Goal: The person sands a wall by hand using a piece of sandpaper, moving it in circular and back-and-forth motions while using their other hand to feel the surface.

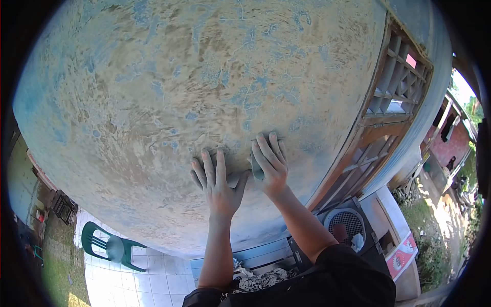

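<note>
Both my hands are pressed against a large wall (169,92) with worn, patchy blue and tan paint. My left hand (217,181) lies flat on it, its dusty fingers spread and its thumb out to the right. Just right of it, my right hand (271,163) presses with fingers extended and close together. At its thumb side shows the edge of a grey-green flat piece (257,168) that looks like sandpaper, mostly hidden under the palm. Grey dust coats the fingers of both hands. A darker smudge lies on the wall between the hands.
A wooden-framed lattice window (396,82) borders the wall on the right. Below it stands a black box with a round speaker grille (345,225). A green plastic chair (113,246) stands on white floor tiles (123,281) at lower left. Patterned cloth (266,280) lies below my arms.
</note>
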Motion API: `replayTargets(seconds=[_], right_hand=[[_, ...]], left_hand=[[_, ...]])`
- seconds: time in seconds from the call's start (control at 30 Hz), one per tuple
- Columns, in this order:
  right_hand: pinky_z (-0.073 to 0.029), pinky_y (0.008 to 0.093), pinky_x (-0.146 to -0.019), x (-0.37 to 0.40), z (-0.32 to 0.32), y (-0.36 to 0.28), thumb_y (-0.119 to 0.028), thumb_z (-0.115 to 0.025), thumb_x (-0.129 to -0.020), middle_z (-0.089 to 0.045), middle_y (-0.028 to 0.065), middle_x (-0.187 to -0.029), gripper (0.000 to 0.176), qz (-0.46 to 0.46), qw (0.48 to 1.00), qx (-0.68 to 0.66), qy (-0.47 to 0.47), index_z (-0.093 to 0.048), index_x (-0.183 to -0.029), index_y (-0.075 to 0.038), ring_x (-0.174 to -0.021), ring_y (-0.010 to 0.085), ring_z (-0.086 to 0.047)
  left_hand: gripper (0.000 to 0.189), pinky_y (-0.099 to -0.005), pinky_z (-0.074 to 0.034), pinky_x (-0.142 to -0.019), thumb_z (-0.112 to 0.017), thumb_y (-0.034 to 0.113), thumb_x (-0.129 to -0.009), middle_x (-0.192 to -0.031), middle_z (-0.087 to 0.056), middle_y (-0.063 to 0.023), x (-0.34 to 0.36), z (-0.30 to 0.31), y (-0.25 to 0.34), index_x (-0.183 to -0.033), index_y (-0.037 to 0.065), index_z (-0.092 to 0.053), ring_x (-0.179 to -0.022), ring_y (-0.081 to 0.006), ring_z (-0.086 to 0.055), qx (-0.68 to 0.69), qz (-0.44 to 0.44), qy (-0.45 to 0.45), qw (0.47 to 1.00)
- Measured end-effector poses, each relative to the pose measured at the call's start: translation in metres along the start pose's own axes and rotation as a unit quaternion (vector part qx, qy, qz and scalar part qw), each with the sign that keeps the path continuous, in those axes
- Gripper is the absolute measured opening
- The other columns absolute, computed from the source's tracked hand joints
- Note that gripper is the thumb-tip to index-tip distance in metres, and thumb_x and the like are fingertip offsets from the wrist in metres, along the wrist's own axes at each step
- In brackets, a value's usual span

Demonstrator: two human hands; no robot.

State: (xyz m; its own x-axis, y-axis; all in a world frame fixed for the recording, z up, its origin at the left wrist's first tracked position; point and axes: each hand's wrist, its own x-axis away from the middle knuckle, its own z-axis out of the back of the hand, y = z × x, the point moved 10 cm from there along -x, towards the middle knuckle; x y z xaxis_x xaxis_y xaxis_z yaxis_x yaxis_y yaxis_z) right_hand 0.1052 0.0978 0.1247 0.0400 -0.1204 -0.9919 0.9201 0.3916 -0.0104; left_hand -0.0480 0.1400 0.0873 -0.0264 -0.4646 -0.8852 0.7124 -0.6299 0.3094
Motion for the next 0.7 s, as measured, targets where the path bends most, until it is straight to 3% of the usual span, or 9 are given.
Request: replayTargets(seconds=[0.13,0.2,0.27,0.37,0.43,0.57,0.63,0.7], right_hand=[[-0.041,0.0593,-0.118,0.020,0.019,0.019,-0.011,-0.082,-0.087,-0.066,0.0128,-0.147,0.040,-0.012,0.997,0.064,0.031,-0.076,-0.126,-0.005,-0.144,0.0424,-0.054],[-0.041,0.0595,-0.118,0.025,0.021,0.027,-0.012,-0.082,-0.087,-0.066,0.0118,-0.147,0.041,-0.025,0.994,0.092,0.044,-0.076,-0.126,-0.006,-0.144,0.0422,-0.053],[-0.039,0.0600,-0.119,-0.017,0.004,0.002,-0.013,-0.081,-0.089,-0.064,0.0123,-0.149,0.038,0.011,0.999,0.008,0.045,-0.077,-0.126,-0.008,-0.147,0.0423,-0.050],[-0.037,0.0601,-0.120,-0.053,-0.001,-0.015,-0.015,-0.080,-0.090,-0.063,0.0119,-0.151,0.037,0.005,0.999,0.009,0.040,-0.077,-0.126,-0.011,-0.149,0.0410,-0.048],[-0.035,0.0599,-0.121,-0.031,0.003,-0.006,-0.016,-0.079,-0.090,-0.062,0.0110,-0.152,0.036,-0.007,1.000,0.010,0.027,-0.078,-0.126,-0.013,-0.149,0.0402,-0.048],[-0.033,0.0594,-0.122,0.045,0.008,0.030,-0.017,-0.079,-0.090,-0.062,0.0087,-0.152,0.033,0.000,0.999,0.051,0.011,-0.080,-0.123,-0.017,-0.150,0.0385,-0.047],[-0.029,0.0592,-0.124,0.022,0.007,0.019,-0.018,-0.078,-0.091,-0.064,0.0062,-0.151,0.031,0.019,0.998,0.049,0.042,-0.081,-0.121,-0.018,-0.150,0.0373,-0.047],[-0.027,0.0584,-0.125,-0.004,0.007,0.007,-0.018,-0.078,-0.091,-0.065,0.0042,-0.149,0.031,-0.027,0.996,0.054,0.063,-0.081,-0.122,-0.019,-0.150,0.0360,-0.048]], left_hand=[[0.092,-0.0712,-0.010,-0.123,-0.080,0.054,-0.090,-0.173,-0.025,-0.0246,0.002,0.000,-0.003,-0.163,0.011,-0.043,-0.160,-0.0541,-0.010,0.001,-0.017,-0.015,1.000],[0.100,-0.0686,-0.005,-0.125,-0.081,0.051,-0.090,-0.174,-0.017,-0.0278,0.002,-0.003,0.002,-0.166,0.007,-0.034,-0.161,-0.0546,-0.002,-0.029,-0.041,-0.027,0.998],[0.100,-0.0687,-0.005,-0.125,-0.081,0.051,-0.090,-0.174,-0.017,-0.0278,0.003,-0.003,0.002,-0.166,0.007,-0.034,-0.161,-0.0545,-0.002,-0.021,-0.028,-0.037,0.999],[0.101,-0.0688,-0.006,-0.125,-0.081,0.052,-0.089,-0.174,-0.017,-0.0276,0.002,-0.004,-0.001,-0.166,0.007,-0.034,-0.161,-0.0540,-0.002,-0.030,-0.016,-0.047,0.998],[0.094,-0.0709,-0.012,-0.123,-0.081,0.056,-0.088,-0.173,-0.027,-0.0235,0.000,0.001,-0.002,-0.163,0.013,-0.043,-0.160,-0.0533,-0.013,-0.017,0.002,-0.029,0.999],[0.096,-0.0713,-0.010,-0.123,-0.080,0.058,-0.088,-0.173,-0.026,-0.0253,0.002,0.001,-0.003,-0.163,0.012,-0.043,-0.160,-0.0550,-0.012,-0.033,0.005,-0.023,0.999],[0.098,-0.0724,-0.008,-0.123,-0.081,0.056,-0.087,-0.172,-0.024,-0.0286,0.001,-0.003,-0.001,-0.164,0.010,-0.041,-0.159,-0.0579,-0.009,-0.035,-0.001,-0.026,0.999],[0.100,-0.0731,-0.007,-0.123,-0.082,0.055,-0.086,-0.172,-0.023,-0.0299,0.001,-0.002,0.001,-0.164,0.009,-0.039,-0.158,-0.0588,-0.007,-0.040,0.012,-0.035,0.998]])
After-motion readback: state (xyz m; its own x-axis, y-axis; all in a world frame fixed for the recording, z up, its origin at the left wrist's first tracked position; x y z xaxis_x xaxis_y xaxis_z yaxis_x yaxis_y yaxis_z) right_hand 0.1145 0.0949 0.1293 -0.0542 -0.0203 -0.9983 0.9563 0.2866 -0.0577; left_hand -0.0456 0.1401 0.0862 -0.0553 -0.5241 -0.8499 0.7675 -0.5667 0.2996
